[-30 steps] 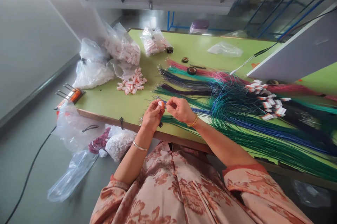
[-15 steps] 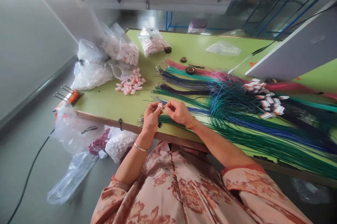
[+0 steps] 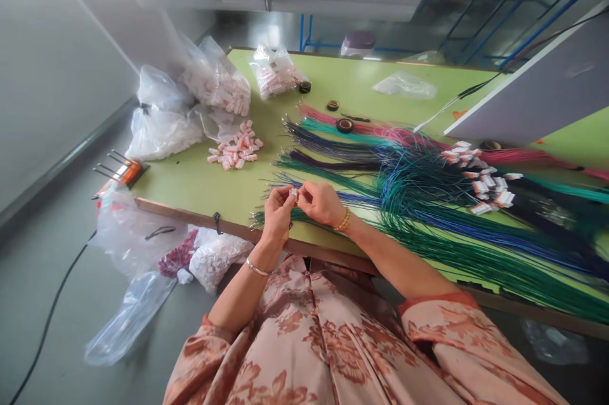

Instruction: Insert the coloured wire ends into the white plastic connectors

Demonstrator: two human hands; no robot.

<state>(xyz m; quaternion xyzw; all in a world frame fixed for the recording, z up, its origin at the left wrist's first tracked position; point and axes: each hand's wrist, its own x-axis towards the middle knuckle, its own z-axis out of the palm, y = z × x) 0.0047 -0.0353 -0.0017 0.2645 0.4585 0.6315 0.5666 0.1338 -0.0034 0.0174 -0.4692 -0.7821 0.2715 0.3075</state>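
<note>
My left hand (image 3: 276, 211) pinches a small white connector housing (image 3: 293, 193) between thumb and fingertips, close to the table's front edge. My right hand (image 3: 321, 203) is closed in a pinch right against that housing; whatever its fingertips hold is too small to see. Under and beyond both hands run bundles of thin wires, blue and green (image 3: 413, 208), with bare metal ends on the left. Further right, a cluster of white and orange connector housings (image 3: 485, 184) lies on the wires. To the left is a loose pile of similar housings (image 3: 236, 147).
Clear bags of housings (image 3: 216, 84) stand at the back left, with another bag (image 3: 276, 72) beside them. Black tape rolls (image 3: 344, 125) lie behind the wires. An orange pronged holder (image 3: 124, 173) sits at the left corner. Plastic bags (image 3: 143, 233) hang below the front edge.
My right hand has moved slightly left, closing the small gap to the housing. My left hand has shifted slightly to the right with the housing still in it.
</note>
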